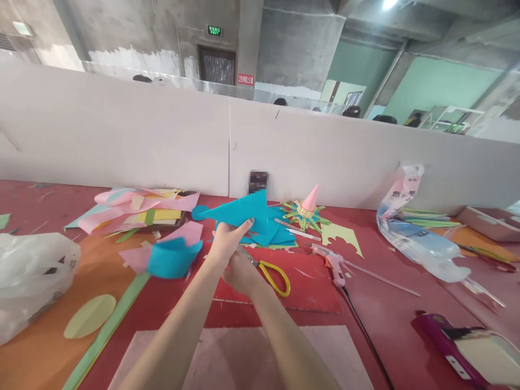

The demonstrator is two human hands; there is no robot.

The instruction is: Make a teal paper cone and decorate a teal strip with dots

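Observation:
My left hand (230, 238) pinches a pointed piece of blue paper (247, 208) between thumb and fingers, above the table. Just below it and to the right, my right hand (240, 272) is curled against a pair of scissors with yellow handles (277, 279). One handle loop shows beside the hand with no finger through it. My right fingers are mostly hidden, so I cannot tell whether they grip the scissors. Behind the hands lie more blue paper pieces (270, 233). A curled blue paper strip (174, 258) is left of my left hand.
A pink glue gun (333, 265) lies at right, its black cord running forward. Behind it stands a pink paper cone on a spiky base (309, 206). Paper scraps (138, 211) and a white plastic bag (36, 276) occupy the left. A white partition (142, 141) crosses the table's back.

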